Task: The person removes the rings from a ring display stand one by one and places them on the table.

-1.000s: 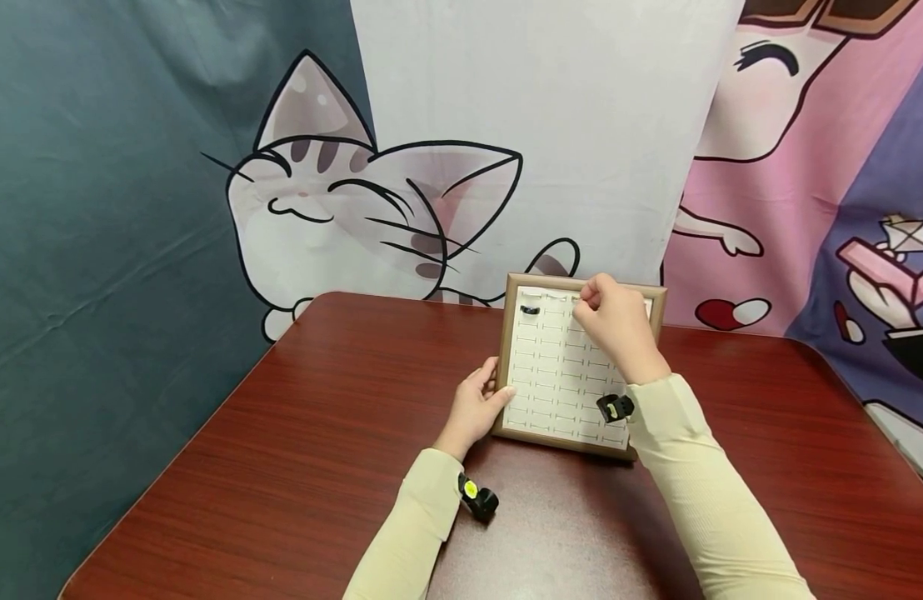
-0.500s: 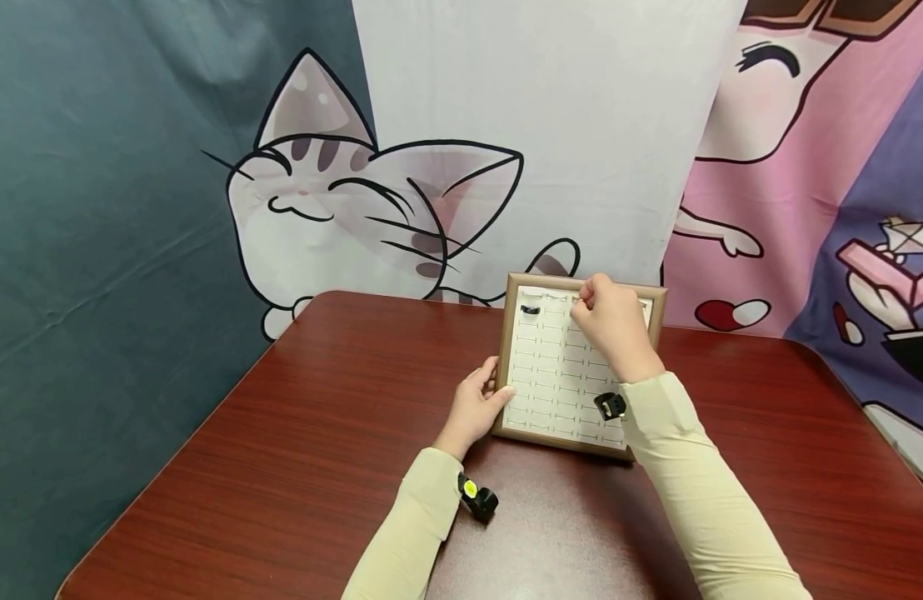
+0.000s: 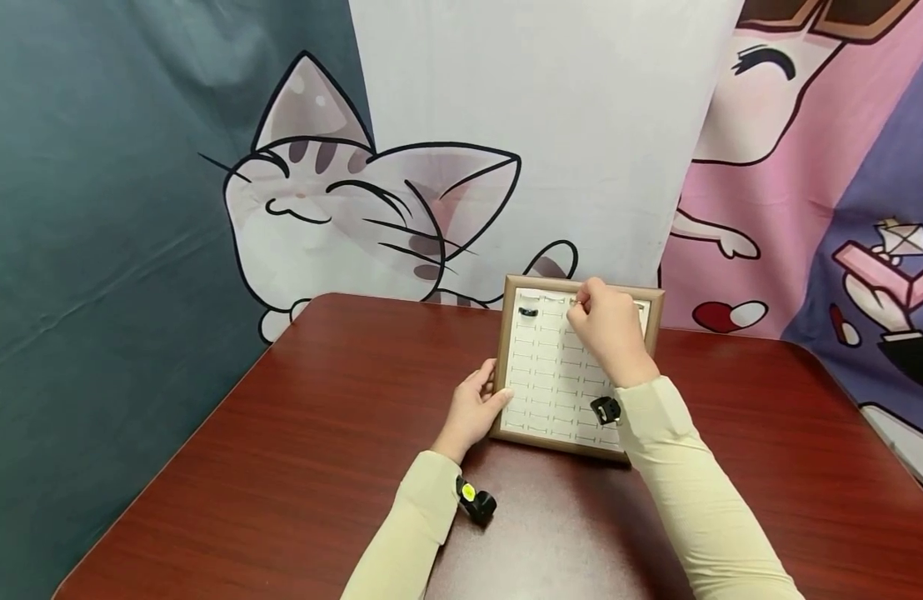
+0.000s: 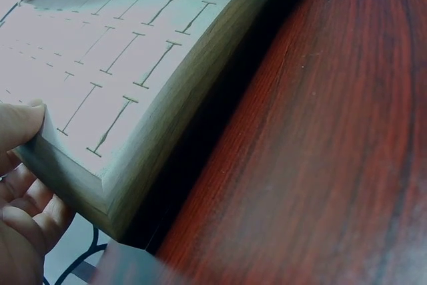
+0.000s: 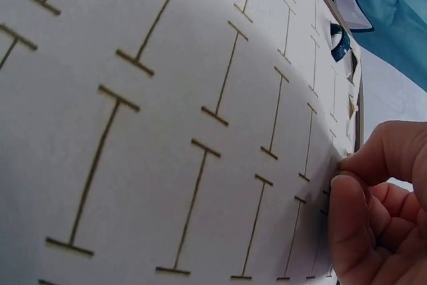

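Head view: framed board [image 3: 559, 445] stands tilted on the red-brown table [image 3: 341, 450], far side, cat backdrop [image 3: 296, 225] behind. L hand [image 3: 472, 410] has it by the near-left edge, thumb over the front. R hand [image 3: 611, 329] is up near the top edge, thumb + index tips together at the white panel [image 3: 540, 392]. Can't tell from here if anything's between them. Black ring [image 3: 528, 312] sits in the panel, upper left, apart from R fingers. Wrist cam [image 3: 606, 409] on R side hides a bit of the lower right.

Chg vs approx 1 s ago: R wrist has swung slightly left, tips pretty much same spot. L hand, board + ring unchanged. My read: fine fingertip work at one spot, L hand just steadying, no visible progress on the panel yet.

L wrist view: thumb [image 4: 19, 125] on the panel face by the corner, other fingers curled under the frame, so L is clamped on the board. I-shaped slots [image 4: 112, 125] run in rows; R fingertips just show top left.

R wrist view: thumb + index tips meet right at the panel, other fingers curled behind. Contents of the pinch, if any, n/v. Ring shows beyond, near the far edge, not touched.
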Demonstrator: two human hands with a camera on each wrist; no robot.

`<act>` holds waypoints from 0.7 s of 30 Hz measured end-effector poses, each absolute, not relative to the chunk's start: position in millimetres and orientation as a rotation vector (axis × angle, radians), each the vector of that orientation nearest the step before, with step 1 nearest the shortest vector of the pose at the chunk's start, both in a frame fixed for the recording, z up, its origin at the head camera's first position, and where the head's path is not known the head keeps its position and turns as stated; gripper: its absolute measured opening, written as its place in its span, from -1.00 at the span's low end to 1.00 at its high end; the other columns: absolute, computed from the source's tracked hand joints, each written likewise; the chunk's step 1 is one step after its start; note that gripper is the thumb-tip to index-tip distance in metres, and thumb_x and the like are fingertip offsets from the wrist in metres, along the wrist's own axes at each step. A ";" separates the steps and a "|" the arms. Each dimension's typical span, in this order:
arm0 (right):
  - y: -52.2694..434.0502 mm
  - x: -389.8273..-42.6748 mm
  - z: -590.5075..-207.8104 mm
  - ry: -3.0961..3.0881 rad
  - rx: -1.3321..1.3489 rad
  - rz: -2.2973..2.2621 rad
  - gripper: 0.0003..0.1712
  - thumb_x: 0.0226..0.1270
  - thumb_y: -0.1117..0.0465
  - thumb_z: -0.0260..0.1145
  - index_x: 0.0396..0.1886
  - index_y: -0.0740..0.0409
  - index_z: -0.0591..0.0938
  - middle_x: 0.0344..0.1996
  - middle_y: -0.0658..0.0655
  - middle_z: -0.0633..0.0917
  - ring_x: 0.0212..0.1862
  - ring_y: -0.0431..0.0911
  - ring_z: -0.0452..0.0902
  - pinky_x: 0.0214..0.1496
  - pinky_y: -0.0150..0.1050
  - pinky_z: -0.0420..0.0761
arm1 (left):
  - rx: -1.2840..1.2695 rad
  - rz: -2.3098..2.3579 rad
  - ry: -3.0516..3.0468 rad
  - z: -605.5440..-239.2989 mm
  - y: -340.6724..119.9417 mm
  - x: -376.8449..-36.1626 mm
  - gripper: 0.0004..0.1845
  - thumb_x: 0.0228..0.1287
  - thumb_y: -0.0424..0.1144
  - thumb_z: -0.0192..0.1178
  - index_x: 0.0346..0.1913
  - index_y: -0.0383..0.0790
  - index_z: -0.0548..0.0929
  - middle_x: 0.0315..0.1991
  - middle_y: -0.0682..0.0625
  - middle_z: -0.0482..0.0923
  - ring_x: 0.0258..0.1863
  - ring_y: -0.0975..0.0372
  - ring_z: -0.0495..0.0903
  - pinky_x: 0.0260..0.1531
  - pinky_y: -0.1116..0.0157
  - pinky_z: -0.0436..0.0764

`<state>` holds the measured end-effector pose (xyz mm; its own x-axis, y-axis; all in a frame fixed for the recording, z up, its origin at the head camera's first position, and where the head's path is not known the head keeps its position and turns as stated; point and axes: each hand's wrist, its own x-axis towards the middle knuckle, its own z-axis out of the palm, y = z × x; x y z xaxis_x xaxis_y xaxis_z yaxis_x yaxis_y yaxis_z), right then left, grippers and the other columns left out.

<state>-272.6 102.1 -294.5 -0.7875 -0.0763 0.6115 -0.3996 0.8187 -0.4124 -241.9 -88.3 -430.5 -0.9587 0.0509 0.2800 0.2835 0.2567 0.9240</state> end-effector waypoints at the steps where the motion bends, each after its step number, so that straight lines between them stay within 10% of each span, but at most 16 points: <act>1: 101.9 -272.5 -294.9 -2.395 0.353 0.719 -0.97 0.02 0.37 0.11 -0.50 0.25 0.48 -0.63 0.18 0.56 -0.57 0.05 0.42 -0.55 -0.17 0.39 | -0.314 -1.780 -2.331 -429.8 -88.3 -241.9 -0.40 0.18 -0.37 0.22 0.28 -0.41 0.33 0.01 -0.28 0.50 -0.03 0.03 0.55 -0.05 0.25 0.59; 21: 103.4 -272.5 -296.9 -2.347 0.382 0.762 -0.94 0.02 0.38 0.09 -0.48 0.25 0.50 -0.62 0.15 0.55 -0.55 0.03 0.42 -0.51 -0.22 0.35 | -0.312 -1.752 -2.349 -429.8 -88.8 -240.7 -0.39 0.18 -0.36 0.23 0.29 -0.41 0.31 0.03 -0.25 0.49 0.00 0.08 0.52 -0.02 0.27 0.57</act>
<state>-272.5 103.4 -296.9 -0.7575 -0.0756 0.6484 -0.4422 0.7902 -0.4244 -240.7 -88.8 -429.8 -0.9588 0.0521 0.2793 0.2826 0.2775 0.9182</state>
